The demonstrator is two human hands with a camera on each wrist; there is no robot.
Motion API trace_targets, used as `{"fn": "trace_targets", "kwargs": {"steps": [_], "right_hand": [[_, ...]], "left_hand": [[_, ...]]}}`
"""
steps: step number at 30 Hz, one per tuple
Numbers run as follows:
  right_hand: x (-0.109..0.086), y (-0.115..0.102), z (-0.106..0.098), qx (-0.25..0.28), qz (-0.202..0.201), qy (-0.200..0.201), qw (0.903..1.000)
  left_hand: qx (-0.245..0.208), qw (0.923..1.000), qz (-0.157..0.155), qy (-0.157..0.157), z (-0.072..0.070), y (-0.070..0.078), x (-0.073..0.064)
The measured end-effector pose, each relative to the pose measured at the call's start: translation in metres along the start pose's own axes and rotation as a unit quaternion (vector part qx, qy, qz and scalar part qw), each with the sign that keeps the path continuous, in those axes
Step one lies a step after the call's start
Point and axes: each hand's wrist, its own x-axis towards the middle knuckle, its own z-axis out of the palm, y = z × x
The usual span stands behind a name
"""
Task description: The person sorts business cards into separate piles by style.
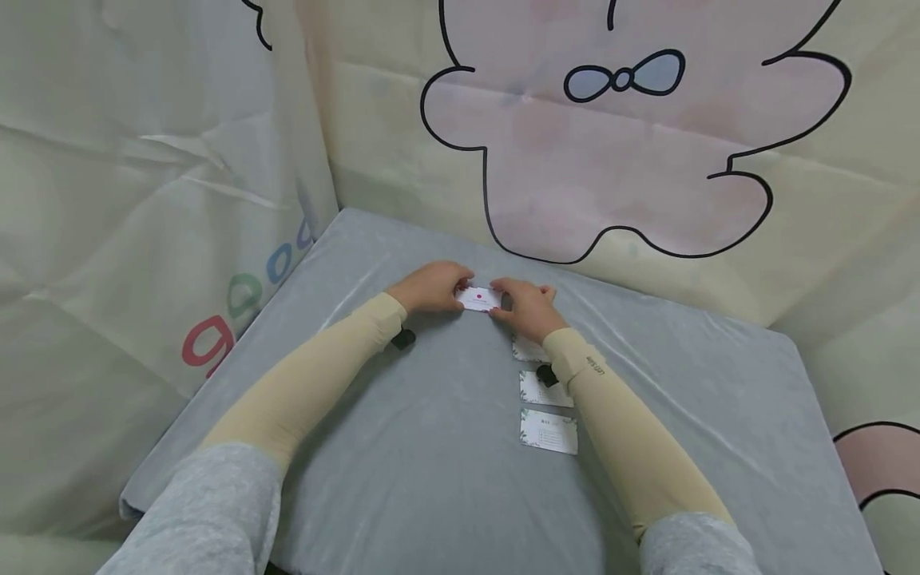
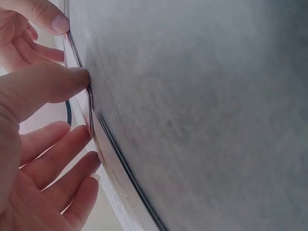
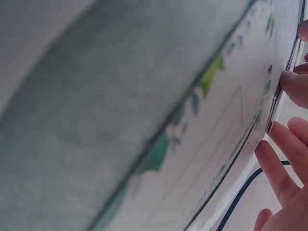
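Observation:
Both hands meet at a small white card (image 1: 479, 299) with a pink dot, toward the far side of the table. The left hand (image 1: 433, 287) pinches its left end between thumb and fingers. At its right end, the right hand (image 1: 530, 310) grips the opposite edges the same way. Seen edge-on in the left wrist view, the held piece shows several thin layers, like a small stack of cards (image 2: 90, 103). Close beside it lies another layered edge (image 2: 127, 173). In the right wrist view, a leaf-printed card (image 3: 211, 125) lies near the right hand.
A grey cloth-covered table (image 1: 431, 463) spreads below. Right of centre, a column of white leaf-bordered cards includes a near card (image 1: 549, 431), a middle card (image 1: 535, 389) and a far card (image 1: 526, 349) partly hidden by the right wrist. A printed curtain (image 1: 632, 160) hangs behind.

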Motion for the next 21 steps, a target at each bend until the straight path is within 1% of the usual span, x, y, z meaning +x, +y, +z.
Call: {"fn": "trace_targets", "kwargs": {"steps": [6,10,12,16,19,21], "right_hand": [[0.001,0.000,0.001,0.004,0.000,-0.002,1.0000],[-0.002,0.004,0.001,-0.001,0.007,-0.007,1.0000],[-0.005,0.009,0.000,0.000,0.010,-0.011,0.9999],[-0.017,0.024,-0.009,0.017,0.022,-0.009,0.9996],[-0.031,0.038,-0.018,0.025,0.042,0.002,0.9988],[-0.039,0.045,-0.024,0.025,0.052,0.010,0.9983]], "left_hand": [[-0.010,0.9998,-0.016,0.001,0.001,0.002,-0.003],[-0.004,0.9997,-0.025,-0.008,0.005,0.006,-0.001],[0.007,0.9996,-0.024,-0.010,0.007,0.008,0.001],[0.030,0.9995,-0.012,-0.008,0.010,0.016,0.007],[0.031,0.9995,0.007,0.001,0.011,0.027,0.014],[0.024,0.9995,0.019,0.005,0.013,0.035,0.018]]}}
